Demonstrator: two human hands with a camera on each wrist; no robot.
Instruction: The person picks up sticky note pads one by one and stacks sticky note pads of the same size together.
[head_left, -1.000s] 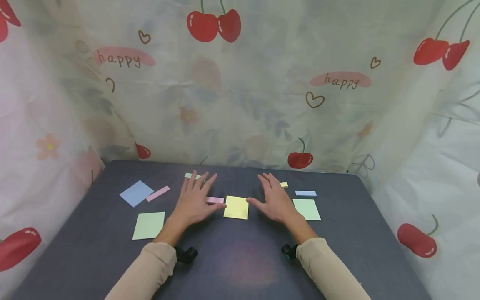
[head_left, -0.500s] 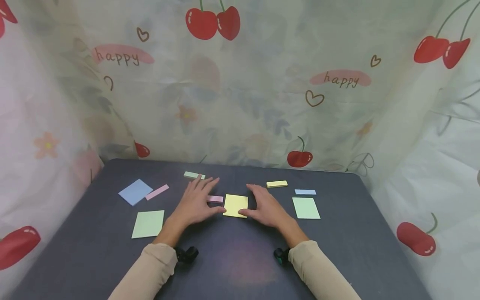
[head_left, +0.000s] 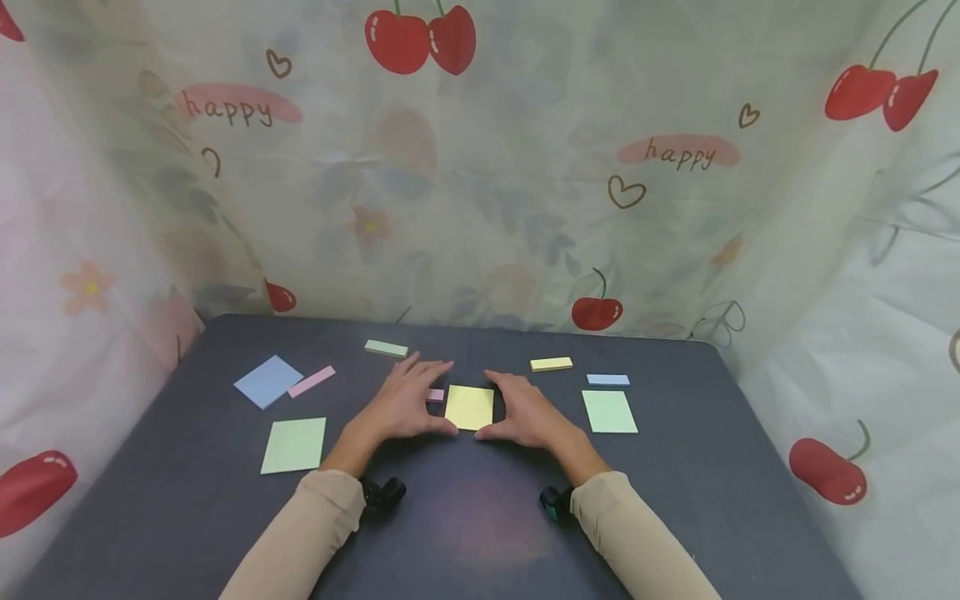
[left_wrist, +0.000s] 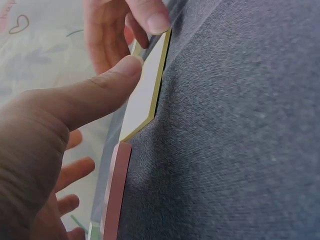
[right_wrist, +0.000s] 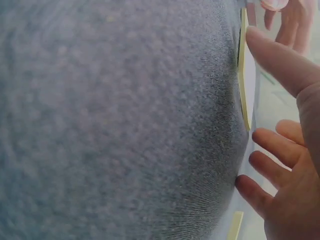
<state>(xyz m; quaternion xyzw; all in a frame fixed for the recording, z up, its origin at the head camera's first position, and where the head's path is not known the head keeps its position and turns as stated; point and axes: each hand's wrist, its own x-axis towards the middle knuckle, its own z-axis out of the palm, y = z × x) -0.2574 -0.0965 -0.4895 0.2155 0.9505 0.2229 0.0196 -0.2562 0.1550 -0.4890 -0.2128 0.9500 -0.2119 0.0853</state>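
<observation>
A square yellow sticky note pad (head_left: 468,407) lies flat at the middle of the table, between both hands. To its left is my left hand (head_left: 401,404), fingers spread and slightly bent, with the thumb by the pad's near left corner. On the other side my right hand (head_left: 528,414) is spread the same way, its thumb by the near right corner. Neither hand grips anything. Part of a narrow pink sticky note pad (head_left: 435,395) shows beside the yellow one, the rest hidden by the left hand; the left wrist view shows more of that pink pad (left_wrist: 116,192).
On the dark table (head_left: 480,533), a blue square pad (head_left: 268,382), a pink strip (head_left: 312,381) and a green square (head_left: 294,446) lie left. A green strip (head_left: 386,348) is farther back. Rightward are a yellow strip (head_left: 551,364), blue strip (head_left: 608,380) and green square (head_left: 610,412).
My right hand has moved left and nearer the yellow pad, uncovering the yellow strip. My left hand has shifted slightly right, uncovering the green strip. The pads stay in place.
</observation>
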